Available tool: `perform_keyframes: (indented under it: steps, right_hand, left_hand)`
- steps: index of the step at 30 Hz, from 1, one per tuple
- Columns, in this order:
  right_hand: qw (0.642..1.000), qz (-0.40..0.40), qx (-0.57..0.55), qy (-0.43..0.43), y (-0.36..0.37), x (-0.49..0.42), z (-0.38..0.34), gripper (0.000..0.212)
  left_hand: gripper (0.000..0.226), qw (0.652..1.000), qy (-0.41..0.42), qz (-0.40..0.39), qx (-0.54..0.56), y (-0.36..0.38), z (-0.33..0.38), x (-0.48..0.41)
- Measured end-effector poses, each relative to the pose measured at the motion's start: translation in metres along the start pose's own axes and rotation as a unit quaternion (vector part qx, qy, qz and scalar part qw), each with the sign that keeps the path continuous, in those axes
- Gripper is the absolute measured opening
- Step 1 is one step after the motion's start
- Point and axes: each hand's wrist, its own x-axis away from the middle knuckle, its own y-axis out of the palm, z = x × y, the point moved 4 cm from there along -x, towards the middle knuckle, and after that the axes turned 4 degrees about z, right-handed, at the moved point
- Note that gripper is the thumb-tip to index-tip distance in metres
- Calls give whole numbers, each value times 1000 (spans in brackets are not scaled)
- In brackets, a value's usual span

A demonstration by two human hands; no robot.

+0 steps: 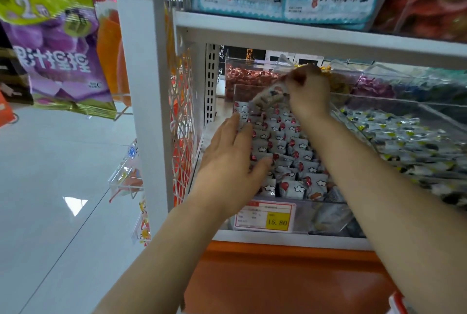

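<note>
A clear bin [326, 217] on the lower shelf holds rows of small white snack packets [290, 152] printed with red balloons and clouds. My left hand [232, 162] lies flat with straight fingers on the left rows of packets. My right hand [307, 88] is raised at the back of the bin and pinches a few of the same packets [269, 95], which hang blurred from its fingers.
A price tag [265, 217] reading 15.80 is on the bin front. A neighbouring bin of yellow-marked packets [409, 141] sits right; bins of red [249, 77] and purple candies [374, 86] stand behind. The upper shelf [303, 35] carries seaweed packs. Purple bags [58, 56] hang left.
</note>
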Motion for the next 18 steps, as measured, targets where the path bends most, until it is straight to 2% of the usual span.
perform_keyframes:
  steps: [3,6,9,12,15,18]
  right_hand:
    - [983,71,-152,74,-42,40,3,8]
    - [959,29,-246,141,-65,82,8,15]
    - [924,-11,-332,190,-74,115,6,23]
    - [876,-33,-426,225,-81,133,3,23]
    - [833,-71,-492,242,-83,146,2,10]
    - [833,-98,-485,249,-83,157,6,19]
  left_hand:
    - [60,998,-2,67,20,-11,5,1]
    - [52,990,-13,133,31,-26,11,3]
    - [37,989,-25,109,94,-26,15,14]
    - [15,980,-29,129,147,-32,19,26]
    - [35,959,-79,126,239,-37,15,29]
    - [36,932,-139,117,313,-37,13,34]
